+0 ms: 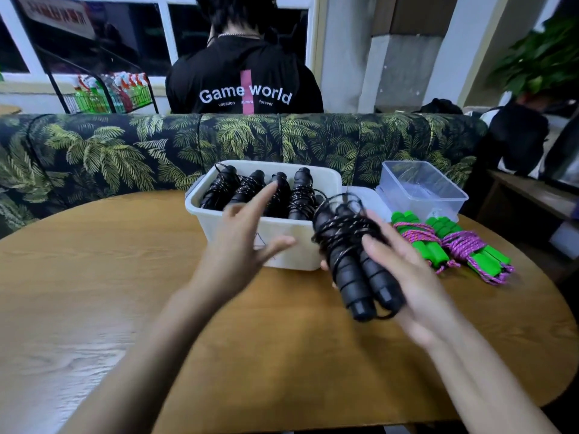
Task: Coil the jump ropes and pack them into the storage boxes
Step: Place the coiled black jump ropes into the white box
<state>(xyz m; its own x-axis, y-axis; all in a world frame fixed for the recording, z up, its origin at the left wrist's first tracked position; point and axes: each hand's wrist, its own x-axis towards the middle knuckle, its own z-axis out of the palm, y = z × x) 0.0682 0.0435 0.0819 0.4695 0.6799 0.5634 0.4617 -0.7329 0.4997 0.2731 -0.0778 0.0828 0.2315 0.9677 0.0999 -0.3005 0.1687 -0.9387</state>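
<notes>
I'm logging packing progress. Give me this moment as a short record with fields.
left hand: open, fingers spread, in front of the white box
right hand: holds a coiled black rope beside that box
white box: four coiled black ropes inside
clear box: no ropes in it
table: two coiled green-handled ropes lie right of the white box

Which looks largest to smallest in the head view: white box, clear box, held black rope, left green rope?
1. white box.
2. clear box and black rope in the right hand: alike, rope nearer, so unranked.
3. left green rope.
</notes>
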